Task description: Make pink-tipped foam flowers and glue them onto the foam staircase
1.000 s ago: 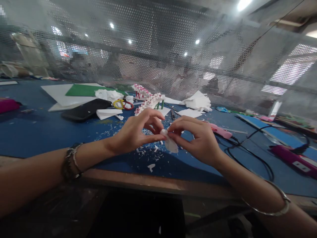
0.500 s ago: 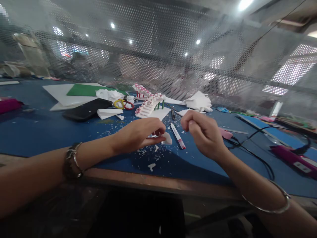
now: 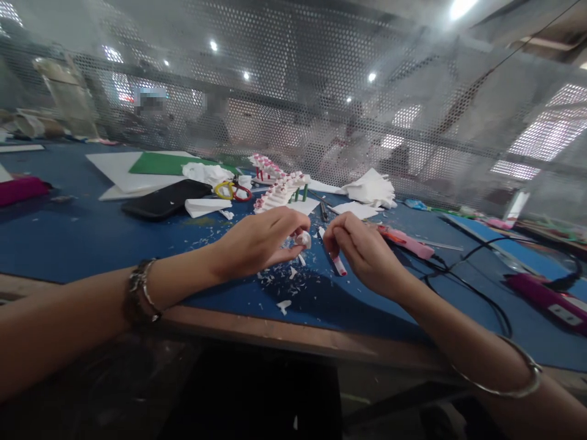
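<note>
My left hand (image 3: pixel 270 241) is closed in a pinch on a small white crumpled piece (image 3: pixel 303 239), perhaps paper or tissue, over the blue table. Opposite it, my right hand (image 3: pixel 360 253) is curled with thumb and fingertips together. What those fingers hold, if anything, I cannot make out. Just beneath the right fingertips a white marker (image 3: pixel 340 266) with a pink end lies partly covered. White paper scraps (image 3: pixel 284 306) are scattered below both hands. Behind them stands a small stair-like paper model (image 3: pixel 284 190) with pink bits and green posts.
A black phone (image 3: pixel 160 200), scissors (image 3: pixel 233 190) with yellow and red handles, and a green sheet (image 3: pixel 158 164) lie left. A pink glue gun (image 3: pixel 408 242) and black cable (image 3: pixel 488 299) are right. Crumpled white paper (image 3: pixel 370 187) sits before the perforated metal screen (image 3: pixel 284 79).
My right hand has come slightly down and left, over the marker, uncovering more of the pink glue gun. The white piece in my left fingers now looks more bunched. The view has shifted slightly.
</note>
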A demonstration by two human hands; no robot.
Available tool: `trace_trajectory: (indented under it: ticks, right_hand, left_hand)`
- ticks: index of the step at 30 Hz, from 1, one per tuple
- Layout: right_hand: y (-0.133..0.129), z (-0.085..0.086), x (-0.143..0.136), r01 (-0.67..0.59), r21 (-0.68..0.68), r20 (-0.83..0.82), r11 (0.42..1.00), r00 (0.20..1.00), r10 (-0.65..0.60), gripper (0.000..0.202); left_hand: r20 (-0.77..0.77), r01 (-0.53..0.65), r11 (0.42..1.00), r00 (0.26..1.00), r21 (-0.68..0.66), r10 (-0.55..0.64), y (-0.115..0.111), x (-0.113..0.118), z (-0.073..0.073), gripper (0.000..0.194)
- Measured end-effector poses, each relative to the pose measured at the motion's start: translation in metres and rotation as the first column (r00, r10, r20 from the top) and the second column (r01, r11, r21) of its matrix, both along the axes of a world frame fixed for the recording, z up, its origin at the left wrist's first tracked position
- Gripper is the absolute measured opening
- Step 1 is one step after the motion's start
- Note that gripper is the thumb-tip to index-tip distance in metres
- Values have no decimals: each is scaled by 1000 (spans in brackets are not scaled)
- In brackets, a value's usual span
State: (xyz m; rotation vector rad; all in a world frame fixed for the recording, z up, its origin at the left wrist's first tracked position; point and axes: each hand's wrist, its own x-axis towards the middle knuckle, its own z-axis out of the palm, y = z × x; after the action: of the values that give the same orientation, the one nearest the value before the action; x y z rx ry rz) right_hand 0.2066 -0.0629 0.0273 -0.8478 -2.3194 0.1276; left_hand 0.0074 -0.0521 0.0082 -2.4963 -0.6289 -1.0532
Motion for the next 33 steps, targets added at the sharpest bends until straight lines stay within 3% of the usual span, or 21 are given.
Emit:
trace_trajectory:
  ticks: [4,7,13,17,24,29,33]
  right_hand:
    - [0,-2,-2,-1,-17,37,1000,999,2,8]
    - [0,-6,-7,48,9,80,999,996,-49,15]
    - [4,-4,-7,177,114,-37,978,984,-174,20]
    - [10,3,5,281,153,-178,947,951,-253,21]
    - [16,-1,5,235,128,-180,963,961,-211,13]
    - [19,-4,6,211,93,-174,973,966,-192,11]
    - [20,-3,10,209,64,-132,976,971,-199,10]
  left_hand:
    - [66,-15,998,998,-67,19,1,2,1,6]
    - [87,-9,992,996,-124,20,4,3,0,4]
    - [68,-49,905,994,-423,86,9,6,-2,11]
    - [-3,-9,910,1000,-415,8,1,11,-1,30]
    - [-260,-233,860,958,-454,122,-7,22,-6,50]
    - [-363,-366,830,907,-421,216,-5,37,3,62]
    - [-469,-452,811,845,-371,256,-6,49,13,54]
